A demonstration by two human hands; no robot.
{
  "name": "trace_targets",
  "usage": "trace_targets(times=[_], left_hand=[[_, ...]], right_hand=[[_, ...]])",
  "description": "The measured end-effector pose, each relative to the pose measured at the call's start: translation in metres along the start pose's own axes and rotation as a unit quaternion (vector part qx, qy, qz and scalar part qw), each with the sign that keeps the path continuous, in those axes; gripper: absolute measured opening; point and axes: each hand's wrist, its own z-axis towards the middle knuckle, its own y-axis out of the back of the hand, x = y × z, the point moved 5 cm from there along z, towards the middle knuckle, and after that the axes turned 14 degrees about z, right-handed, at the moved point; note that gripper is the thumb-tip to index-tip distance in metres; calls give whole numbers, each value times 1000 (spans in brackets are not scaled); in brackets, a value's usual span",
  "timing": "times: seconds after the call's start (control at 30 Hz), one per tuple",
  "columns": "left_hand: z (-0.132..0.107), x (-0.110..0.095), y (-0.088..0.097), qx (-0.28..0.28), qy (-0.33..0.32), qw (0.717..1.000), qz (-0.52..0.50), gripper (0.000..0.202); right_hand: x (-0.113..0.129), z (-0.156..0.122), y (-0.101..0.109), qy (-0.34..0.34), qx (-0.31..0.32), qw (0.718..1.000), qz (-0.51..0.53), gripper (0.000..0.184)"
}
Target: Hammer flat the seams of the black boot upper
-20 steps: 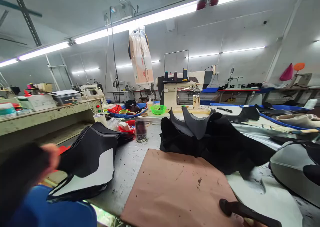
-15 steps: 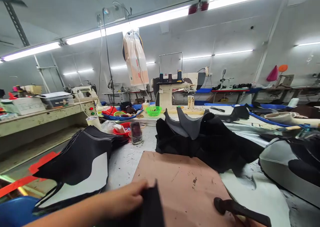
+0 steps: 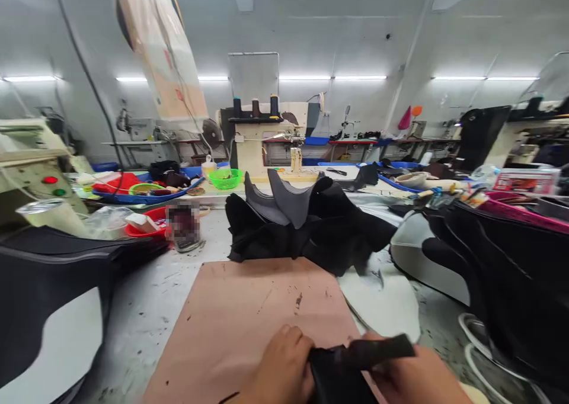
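In the head view, my left hand point(image 3: 287, 362) rests low over a pinkish-brown board point(image 3: 231, 315), its fingers closed on the edge of a black material piece point(image 3: 333, 380). My right hand point(image 3: 415, 375), at the board's right side, is wrapped around a dark hammer point(image 3: 380, 352). The hammer's head lies just over the black piece's right part; blur hides whether they touch. Its handle is mostly covered by my hand. Behind the board stands a heap of curved black and grey pieces point(image 3: 291, 214).
A stack of black pieces point(image 3: 53, 279) is at left, another black pile point(image 3: 502, 279) at right. A white piece point(image 3: 386, 303) lies beside the board. Farther back are a red basket point(image 3: 151, 226), a glass jar point(image 3: 189, 241), a green basket point(image 3: 226, 179) and a sewing machine point(image 3: 249, 149).
My view has turned right and down. My left hand has brought the black piece rightward onto the board, and my right hand has raised the hammer beside it.
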Motion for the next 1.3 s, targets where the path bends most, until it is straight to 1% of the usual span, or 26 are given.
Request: trace_targets(times=[0.07,0.1,0.17,0.2,0.27,0.3,0.37,0.4,0.47,0.53,0.6,0.67,0.73,0.8,0.87,0.93,1.07,1.17,1.2,1.3], left_hand=[[2,5,7,4,28,997,-71,27],[5,6,9,17,33,995,-95,24],[11,6,9,37,29,992,-114,16],[14,6,9,32,21,993,-114,14],[17,4,9,3,3,994,-109,12],[18,3,7,-14,-5,994,-109,13],[18,2,5,-39,-17,993,-114,16],[17,2,4,-47,-21,992,-117,17],[18,2,3,-62,-37,990,-120,19],[18,1,4,-71,-67,987,-124,21],[17,-1,7,-88,-111,982,-122,22],[14,-5,11,-131,-152,974,-106,24],[10,-9,15,-183,-180,964,-71,27],[5,-13,17,-221,-196,955,-30,27],[1,-17,19,-240,-209,948,-1,26],[0,-20,20,-243,-223,944,17,27],[0,-23,20,-237,-234,941,55,26],[0,-24,20,-247,-237,937,63,26],[0,-24,19,-247,-238,937,60,26],[2,-20,16,-215,-229,949,30,26]], right_hand=[[7,3,-9,-16,58,998,-31,22],[8,5,-12,-19,73,997,-34,22],[11,6,-13,-1,83,996,-13,24],[12,6,-11,12,81,997,1,25],[12,7,-4,19,70,997,4,24],[11,9,-1,8,59,998,-12,23],[7,13,7,-35,33,997,-66,20],[5,17,8,-55,31,994,-91,19],[1,23,8,-75,49,988,-126,20],[0,27,7,-72,72,985,-141,21],[0,29,7,-64,86,983,-149,18],[1,31,10,-60,83,983,-154,17],[3,33,12,-67,53,984,-154,18],[5,36,12,-73,29,986,-150,18],[6,39,5,-71,61,984,-149,17],[6,42,0,-65,94,981,-155,17],[6,45,4,-63,48,987,-141,25],[5,45,-1,-60,71,988,-127,20],[5,45,-2,-60,70,988,-126,20],[7,44,-4,-62,49,989,-123,22]])
